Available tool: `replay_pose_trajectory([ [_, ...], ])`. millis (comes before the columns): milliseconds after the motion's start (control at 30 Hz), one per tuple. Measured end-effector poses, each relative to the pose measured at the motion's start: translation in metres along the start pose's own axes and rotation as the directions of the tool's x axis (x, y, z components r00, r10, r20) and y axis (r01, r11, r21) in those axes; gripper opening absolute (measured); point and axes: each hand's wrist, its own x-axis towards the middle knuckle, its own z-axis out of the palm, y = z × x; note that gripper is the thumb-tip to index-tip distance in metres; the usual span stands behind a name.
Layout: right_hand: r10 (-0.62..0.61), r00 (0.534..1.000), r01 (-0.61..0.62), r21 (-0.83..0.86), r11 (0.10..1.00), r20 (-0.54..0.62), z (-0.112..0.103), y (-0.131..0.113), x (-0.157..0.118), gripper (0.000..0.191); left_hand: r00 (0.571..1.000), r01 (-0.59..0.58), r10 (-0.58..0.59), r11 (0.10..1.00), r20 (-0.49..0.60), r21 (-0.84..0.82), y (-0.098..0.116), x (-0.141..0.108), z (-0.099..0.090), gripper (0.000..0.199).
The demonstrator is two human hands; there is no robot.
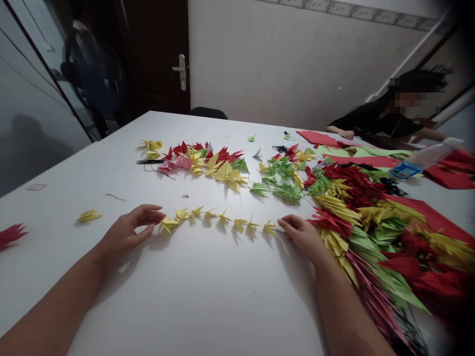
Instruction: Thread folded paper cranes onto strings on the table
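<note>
A string of yellow folded paper cranes (pixel 223 217) stretches across the white table in front of me. At its left end, my left hand (pixel 135 227) has thumb and fingers apart, with the fingertips beside or just touching the end crane; exact contact is hard to see. My right hand (pixel 300 235) is closed in a pinch on the dark thread at the string's right end, just past the last crane. Left of my left hand lies a loose yellow folded piece (pixel 89 215). Close to my right hand spreads a large heap of strung red, yellow and green cranes (pixel 365 217).
Behind the string lie mixed crane strands (pixel 208 163), black scissors (pixel 150 161) and green cranes (pixel 284 185). Red paper sheets (pixel 319 138) and a plastic bottle (pixel 426 158) are at right. Another person (pixel 389 113) sits at the far right; one stands (pixel 92 69) back left.
</note>
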Motion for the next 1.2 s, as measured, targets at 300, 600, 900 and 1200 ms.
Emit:
replay_pose_trajectory([
  [300, 0.022, 1.0, -0.021, -0.017, 1.0, 0.016, 0.0, 0.001, 0.0, 0.032, 0.999, 0.035, -0.035, 0.999, 0.02, -0.008, -0.003, 0.002, 0.005, 0.037],
  [600, 0.021, 1.0, -0.021, -0.057, 0.998, 0.017, 0.0, 0.001, 0.001, 0.034, 0.999, 0.031, -0.026, 0.984, -0.032, 0.175, 0.017, 0.002, 0.012, 0.027],
  [900, 0.043, 0.999, -0.042, -0.023, 0.999, 0.028, 0.0, 0.004, 0.002, 0.034, 0.987, 0.037, 0.012, 0.955, -0.163, 0.293, 0.018, -0.001, 0.011, 0.029],
  [1200, 0.04, 0.999, -0.041, 0.144, 0.989, 0.014, -0.003, 0.002, 0.001, 0.033, 0.938, 0.16, -0.039, 0.93, -0.345, 0.332, 0.008, 0.002, -0.011, 0.023],
])
